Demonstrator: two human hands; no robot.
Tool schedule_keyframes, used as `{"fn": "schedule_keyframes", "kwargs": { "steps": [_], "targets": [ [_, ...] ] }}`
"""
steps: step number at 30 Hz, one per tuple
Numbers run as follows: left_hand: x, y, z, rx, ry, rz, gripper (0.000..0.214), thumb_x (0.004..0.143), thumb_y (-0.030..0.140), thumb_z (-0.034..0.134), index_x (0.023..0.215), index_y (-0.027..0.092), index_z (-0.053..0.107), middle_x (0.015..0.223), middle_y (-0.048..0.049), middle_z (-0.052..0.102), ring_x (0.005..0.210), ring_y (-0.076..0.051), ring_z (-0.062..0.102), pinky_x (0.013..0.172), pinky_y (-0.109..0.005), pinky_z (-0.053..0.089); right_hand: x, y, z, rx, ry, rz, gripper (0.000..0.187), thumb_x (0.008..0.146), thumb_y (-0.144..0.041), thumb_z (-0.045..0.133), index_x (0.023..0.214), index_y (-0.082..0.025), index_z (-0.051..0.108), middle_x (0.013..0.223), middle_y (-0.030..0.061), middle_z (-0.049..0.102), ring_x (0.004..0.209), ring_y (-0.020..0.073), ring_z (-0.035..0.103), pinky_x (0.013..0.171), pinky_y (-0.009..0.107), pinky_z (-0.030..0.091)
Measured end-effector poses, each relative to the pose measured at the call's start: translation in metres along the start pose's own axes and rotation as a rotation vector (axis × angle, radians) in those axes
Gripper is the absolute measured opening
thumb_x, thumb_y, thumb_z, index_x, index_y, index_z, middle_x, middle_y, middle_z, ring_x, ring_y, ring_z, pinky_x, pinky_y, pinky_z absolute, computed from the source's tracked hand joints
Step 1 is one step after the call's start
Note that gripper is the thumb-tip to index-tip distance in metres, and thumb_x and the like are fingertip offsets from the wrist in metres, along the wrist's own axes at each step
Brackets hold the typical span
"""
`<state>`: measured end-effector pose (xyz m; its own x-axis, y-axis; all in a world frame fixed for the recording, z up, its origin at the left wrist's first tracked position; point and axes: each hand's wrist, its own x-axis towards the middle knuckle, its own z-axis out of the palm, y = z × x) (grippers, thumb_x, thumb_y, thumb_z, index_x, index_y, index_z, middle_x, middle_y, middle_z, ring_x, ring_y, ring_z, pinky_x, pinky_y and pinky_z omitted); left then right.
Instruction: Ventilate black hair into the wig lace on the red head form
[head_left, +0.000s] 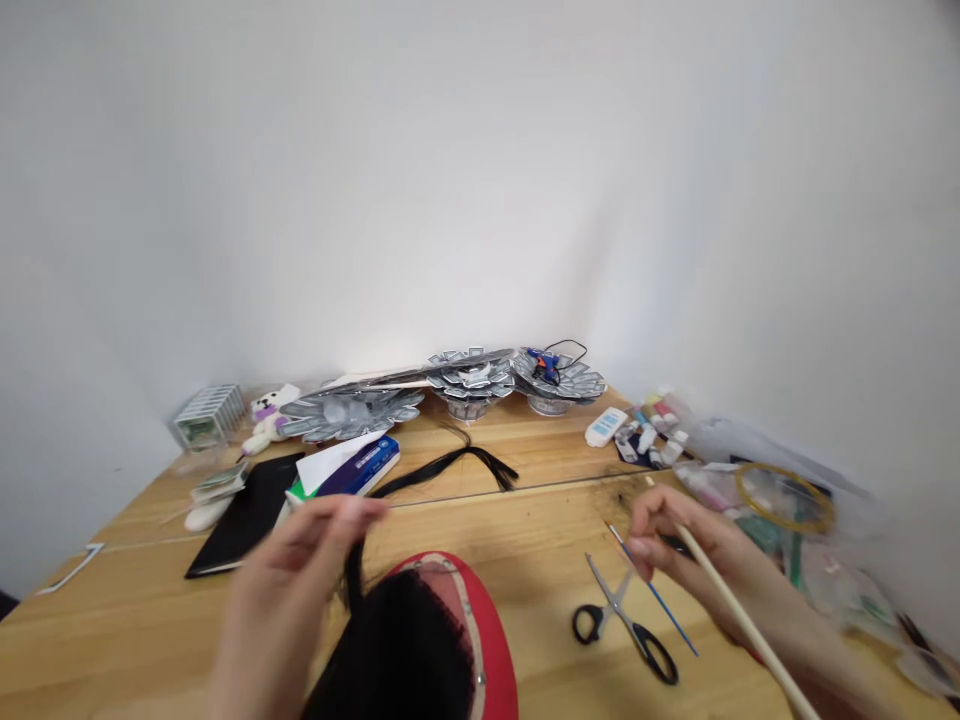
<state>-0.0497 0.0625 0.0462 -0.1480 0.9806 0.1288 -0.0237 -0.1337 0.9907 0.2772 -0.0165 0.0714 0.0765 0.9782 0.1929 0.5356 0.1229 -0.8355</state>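
A red head form (501, 640) stands at the bottom centre, wearing a pinned net cap (442, 580) with black hair (397, 650) on it. Left of it, my left hand (292, 590) is raised and blurred, thumb and fingertips pinched together. A strand of black hair (354, 575) shows just below those fingertips; whether they grip it I cannot tell. My right hand (697, 560) is on the right with its fingers curled, and a thin pale wooden stick (739, 612) rests in its grip. Scissors (616, 608) with black handles and a thin blue brush (667, 605) lie beside that hand.
A black hair bundle (450, 460) lies mid-table. On the left are a blue box (364, 465) and a black folder (255, 505). Grey petal-shaped stands (469, 380) line the wall, one bearing a glue gun (546, 366). Small bottles (664, 430) and an embroidery hoop (784, 495) sit right.
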Motion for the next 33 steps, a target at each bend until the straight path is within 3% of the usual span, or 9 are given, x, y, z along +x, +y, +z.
{"fn": "schedule_keyframes", "kwargs": {
  "steps": [4, 7, 11, 17, 20, 22, 25, 28, 33],
  "targets": [
    [-0.028, 0.002, 0.071, -0.150, -0.419, -0.137, 0.048, 0.073, 0.066, 0.072, 0.075, 0.018, 0.066, 0.085, -0.0081, 0.078, 0.089, -0.024, 0.071, 0.085, -0.032, 0.051, 0.004, -0.028, 0.037, -0.050, -0.136, -0.150, 0.015, 0.093, -0.029, 0.058, 0.078, -0.026, 0.056, 0.066, -0.0028, 0.063, 0.060, 0.0160, 0.057, 0.057, 0.027, 0.042],
    [-0.040, -0.006, 0.096, -0.203, -0.583, -0.211, 0.054, 0.073, 0.074, 0.064, 0.074, 0.020, 0.056, 0.067, -0.0051, 0.072, 0.058, -0.019, 0.065, 0.061, -0.030, 0.051, 0.009, -0.034, 0.052, -0.107, -0.083, -0.231, 0.015, 0.091, -0.025, 0.057, 0.076, -0.025, 0.057, 0.066, -0.0028, 0.062, 0.060, 0.0162, 0.057, 0.058, 0.027, 0.042],
    [-0.040, -0.011, 0.094, -0.166, -0.701, -0.250, 0.052, 0.075, 0.071, 0.063, 0.074, 0.020, 0.054, 0.051, 0.0071, 0.048, 0.039, -0.008, 0.032, 0.043, -0.022, 0.026, 0.012, -0.028, 0.058, -0.111, -0.016, -0.206, 0.016, 0.092, -0.028, 0.055, 0.076, -0.025, 0.056, 0.065, -0.0029, 0.060, 0.060, 0.0167, 0.057, 0.059, 0.028, 0.043],
    [-0.035, -0.004, 0.085, -0.064, -0.785, -0.164, 0.038, 0.076, 0.054, 0.068, 0.066, 0.017, 0.063, 0.058, 0.0047, 0.045, 0.058, -0.013, 0.035, 0.059, -0.026, 0.028, 0.010, -0.016, 0.056, -0.100, 0.023, -0.160, 0.015, 0.093, -0.032, 0.058, 0.079, -0.025, 0.057, 0.063, -0.0035, 0.064, 0.059, 0.0169, 0.061, 0.058, 0.027, 0.046],
    [-0.036, -0.006, 0.086, -0.021, -0.790, -0.139, 0.031, 0.079, 0.047, 0.066, 0.065, 0.019, 0.062, 0.059, 0.0044, 0.046, 0.060, -0.014, 0.037, 0.061, -0.027, 0.028, 0.005, -0.010, 0.051, -0.108, 0.080, -0.168, 0.013, 0.095, -0.036, 0.057, 0.098, -0.026, 0.065, 0.085, 0.0007, 0.073, 0.072, 0.0185, 0.065, 0.069, 0.029, 0.049],
    [-0.037, -0.008, 0.085, 0.002, -0.794, -0.124, 0.030, 0.081, 0.045, 0.064, 0.065, 0.019, 0.061, 0.059, 0.0047, 0.046, 0.059, -0.014, 0.038, 0.062, -0.027, 0.029, -0.001, -0.007, 0.048, -0.132, 0.114, -0.205, 0.023, 0.097, -0.040, 0.056, 0.116, -0.033, 0.066, 0.100, 0.0007, 0.074, 0.076, 0.0183, 0.066, 0.073, 0.029, 0.049],
    [-0.037, -0.010, 0.085, 0.022, -0.813, -0.096, 0.031, 0.083, 0.045, 0.062, 0.066, 0.019, 0.060, 0.061, 0.0043, 0.047, 0.060, -0.015, 0.040, 0.062, -0.026, 0.030, -0.010, -0.003, 0.050, -0.144, -0.011, -0.279, 0.048, 0.086, -0.052, 0.069, 0.132, -0.040, 0.061, 0.088, -0.0017, 0.073, 0.070, 0.0181, 0.066, 0.070, 0.028, 0.051],
    [-0.038, -0.013, 0.084, 0.036, -0.842, -0.065, 0.031, 0.085, 0.046, 0.059, 0.070, 0.019, 0.061, 0.066, 0.0019, 0.054, 0.065, -0.016, 0.047, 0.065, -0.026, 0.034, -0.014, -0.002, 0.061, -0.104, -0.157, -0.283, 0.075, 0.073, -0.064, 0.073, 0.138, -0.032, 0.057, 0.086, 0.0015, 0.073, 0.073, 0.0205, 0.068, 0.072, 0.028, 0.052],
    [-0.039, -0.020, 0.083, 0.170, -0.802, -0.046, 0.028, 0.087, 0.040, 0.057, 0.070, 0.017, 0.061, 0.064, 0.0016, 0.053, 0.063, -0.016, 0.045, 0.061, -0.027, 0.031, -0.015, 0.000, 0.071, -0.168, -0.260, -0.165, 0.035, 0.097, -0.049, 0.053, 0.081, -0.023, 0.070, 0.077, 0.0023, 0.071, 0.073, 0.0193, 0.063, 0.069, 0.027, 0.044]
  ]
}}
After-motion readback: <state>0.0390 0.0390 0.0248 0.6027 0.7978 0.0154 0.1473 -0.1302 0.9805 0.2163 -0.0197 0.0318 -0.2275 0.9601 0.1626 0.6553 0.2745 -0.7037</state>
